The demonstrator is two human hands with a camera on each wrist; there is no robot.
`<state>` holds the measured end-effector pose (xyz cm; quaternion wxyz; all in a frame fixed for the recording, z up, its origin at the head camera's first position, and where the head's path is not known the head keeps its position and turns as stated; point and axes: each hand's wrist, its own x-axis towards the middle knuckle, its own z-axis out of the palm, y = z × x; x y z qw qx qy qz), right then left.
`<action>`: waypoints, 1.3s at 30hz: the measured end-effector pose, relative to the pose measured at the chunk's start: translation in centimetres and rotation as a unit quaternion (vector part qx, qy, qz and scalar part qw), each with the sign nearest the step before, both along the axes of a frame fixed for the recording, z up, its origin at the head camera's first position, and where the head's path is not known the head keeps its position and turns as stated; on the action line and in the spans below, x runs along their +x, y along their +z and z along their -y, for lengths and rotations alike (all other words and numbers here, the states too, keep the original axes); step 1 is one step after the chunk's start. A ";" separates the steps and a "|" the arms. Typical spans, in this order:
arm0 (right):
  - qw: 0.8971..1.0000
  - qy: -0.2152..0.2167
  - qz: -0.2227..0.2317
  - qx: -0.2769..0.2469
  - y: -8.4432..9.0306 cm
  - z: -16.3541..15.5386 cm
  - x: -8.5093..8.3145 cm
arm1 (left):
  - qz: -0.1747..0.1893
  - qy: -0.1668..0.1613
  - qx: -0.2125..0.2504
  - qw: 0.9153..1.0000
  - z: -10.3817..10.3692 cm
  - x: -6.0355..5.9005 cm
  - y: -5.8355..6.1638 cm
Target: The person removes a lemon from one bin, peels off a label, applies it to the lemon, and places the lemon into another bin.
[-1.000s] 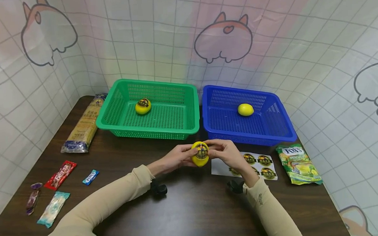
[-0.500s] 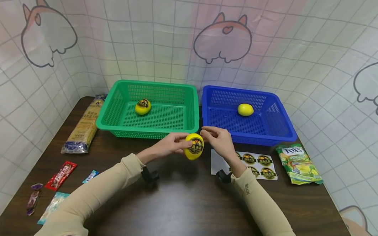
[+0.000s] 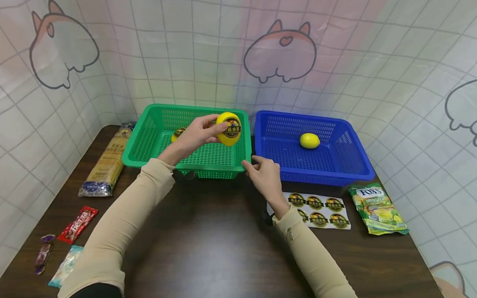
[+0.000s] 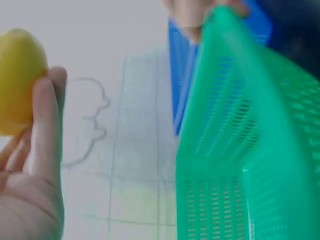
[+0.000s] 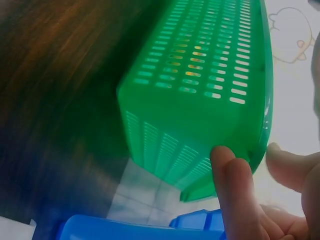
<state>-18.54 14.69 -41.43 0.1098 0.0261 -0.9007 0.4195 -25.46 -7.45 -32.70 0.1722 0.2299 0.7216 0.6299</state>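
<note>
My left hand [image 3: 204,131] holds a yellow lemon [image 3: 229,128] with a dark round sticker in the air over the green basket [image 3: 162,165]. The left wrist view shows the fingers [image 4: 45,130] curled round that lemon [image 4: 17,80]. A second stickered lemon [image 3: 176,134] lies in the green basket, partly hidden behind the hand. My right hand [image 3: 259,168] pinches the green basket's near right corner; its thumb [image 5: 232,175] lies on the corner wall [image 5: 200,75]. A plain lemon [image 3: 309,140] sits in the blue basket [image 3: 325,178].
A sheet of round stickers [image 3: 324,207] lies on the dark table in front of the blue basket, with a green candy bag [image 3: 376,208] to its right. A noodle pack [image 3: 105,160] and several snack wrappers [image 3: 77,225] lie at the left. Tiled cloth walls surround the table.
My left hand has lifted the stickered lemon from table centre up and back over the green basket. My right hand let go of the lemon and moved to the basket's corner.
</note>
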 end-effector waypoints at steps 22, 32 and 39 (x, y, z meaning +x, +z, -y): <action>1.000 0.014 0.021 0.016 -0.1 0.3 -0.1 | 0.076 0.126 -0.203 0.968 4.0 -10.9 -4.5; 0.999 0.019 0.026 0.016 0.3 -0.2 0.0 | 0.080 0.092 -0.362 0.924 3.6 -10.8 -8.3; 1.000 0.019 0.020 0.011 0.6 -0.7 -0.2 | 0.059 0.070 -0.460 0.883 1.9 -10.8 -7.9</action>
